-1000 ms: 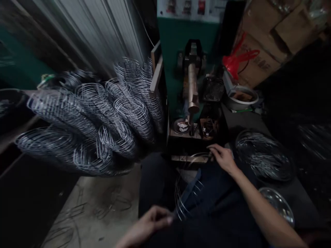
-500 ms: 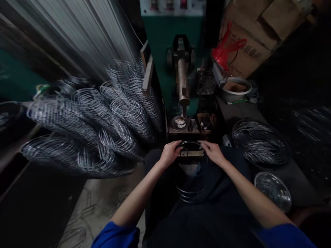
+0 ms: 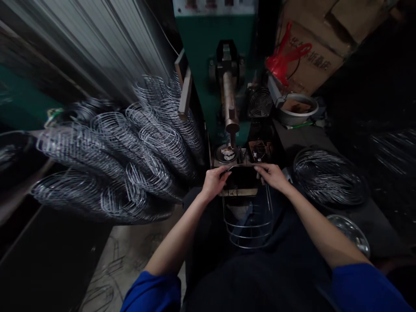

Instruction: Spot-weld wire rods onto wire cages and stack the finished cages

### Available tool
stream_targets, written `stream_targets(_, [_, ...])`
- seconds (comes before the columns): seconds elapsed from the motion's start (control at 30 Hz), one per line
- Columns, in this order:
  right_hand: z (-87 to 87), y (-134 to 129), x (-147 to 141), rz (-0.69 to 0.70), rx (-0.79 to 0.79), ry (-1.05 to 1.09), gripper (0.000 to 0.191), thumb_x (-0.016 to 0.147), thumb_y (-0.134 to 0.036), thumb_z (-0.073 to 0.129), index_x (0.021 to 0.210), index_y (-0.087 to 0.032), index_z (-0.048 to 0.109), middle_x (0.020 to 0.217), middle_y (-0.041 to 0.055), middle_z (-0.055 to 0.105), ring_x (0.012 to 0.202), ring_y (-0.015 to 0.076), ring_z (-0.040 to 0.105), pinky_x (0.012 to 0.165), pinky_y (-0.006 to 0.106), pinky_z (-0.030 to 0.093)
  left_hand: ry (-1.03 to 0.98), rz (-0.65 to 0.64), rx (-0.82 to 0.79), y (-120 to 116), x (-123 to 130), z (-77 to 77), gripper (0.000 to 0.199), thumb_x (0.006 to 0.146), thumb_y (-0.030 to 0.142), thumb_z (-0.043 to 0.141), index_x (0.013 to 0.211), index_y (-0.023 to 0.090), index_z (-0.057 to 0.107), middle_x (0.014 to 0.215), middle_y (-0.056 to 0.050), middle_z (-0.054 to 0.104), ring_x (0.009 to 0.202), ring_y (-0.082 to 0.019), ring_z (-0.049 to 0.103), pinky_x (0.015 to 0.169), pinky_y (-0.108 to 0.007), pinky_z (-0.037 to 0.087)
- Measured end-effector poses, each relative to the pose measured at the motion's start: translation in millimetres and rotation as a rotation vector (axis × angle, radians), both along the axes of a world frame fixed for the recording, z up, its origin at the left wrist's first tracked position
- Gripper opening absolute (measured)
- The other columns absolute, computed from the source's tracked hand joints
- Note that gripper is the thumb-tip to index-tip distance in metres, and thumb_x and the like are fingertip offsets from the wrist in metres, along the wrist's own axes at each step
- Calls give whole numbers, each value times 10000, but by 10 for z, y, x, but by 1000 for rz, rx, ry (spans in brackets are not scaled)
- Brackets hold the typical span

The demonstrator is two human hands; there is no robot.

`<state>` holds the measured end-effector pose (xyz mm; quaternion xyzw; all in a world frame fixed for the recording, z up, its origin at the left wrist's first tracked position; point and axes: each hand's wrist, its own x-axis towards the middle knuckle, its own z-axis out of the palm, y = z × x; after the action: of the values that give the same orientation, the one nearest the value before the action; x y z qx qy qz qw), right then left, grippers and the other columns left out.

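Observation:
A wire basket frame [image 3: 250, 226] hangs over my lap, its curved wires toward me and its far edge raised. My left hand [image 3: 214, 183] pinches the left of that far edge with closed fingers. On the right, my right hand [image 3: 274, 176] grips the same edge between thumb and fingers. Just beyond the hands stands a green machine [image 3: 198, 47] with a thick metal rod [image 3: 229, 93] pointing down. Below the rod's tip lies a small round dish [image 3: 221, 152] with whitish bits in it.
Nested stacks of wire frames [image 3: 162, 138] fill the left side. At the right are a coil-like pile of wires [image 3: 325, 177], a clear bowl [image 3: 352, 234] and a grey basin [image 3: 297, 117]. Cardboard boxes [image 3: 318, 73] and a red plastic piece [image 3: 281, 65] stand behind.
Both hands have lifted the frame's far edge slightly, toward the machine. The frame has tilted, so more of its side and bottom wires show. The right hand has shifted a little rightward.

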<state>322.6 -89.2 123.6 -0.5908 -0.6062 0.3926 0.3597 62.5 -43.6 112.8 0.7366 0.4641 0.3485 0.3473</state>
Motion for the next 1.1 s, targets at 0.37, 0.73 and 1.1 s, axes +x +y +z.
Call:
stream_targets(0.37, [-345, -318, -121, -108, 24, -78, 486, 956, -588, 447, 903, -182, 708, 583, -9, 568, 515, 143, 542, 518, 251, 427, 67, -53, 4, -336, 19, -221, 161, 921, 205, 569, 973, 188, 721, 742, -20, 726, 638, -148, 666, 622, -221, 473])
stream_targets(0.73, [-219, -357, -78, 12, 161, -293, 336, 995, -376, 472, 1144, -197, 714, 1019, 56, 757, 897, 211, 712, 811, 284, 524, 140, -93, 140, -324, 89, -266, 176, 950, 212, 533, 997, 176, 699, 942, -77, 756, 848, -192, 709, 788, -273, 517])
stream_targets(1.1, [73, -64, -130, 80, 27, -772, 358, 1022, -385, 447, 1322, -321, 632, 1173, 31, 733, 1033, 229, 698, 860, 312, 532, 432, -62, 159, -141, 159, -26, 256, 999, 308, 446, 1074, 232, 679, 916, -54, 751, 823, -192, 697, 730, -260, 459])
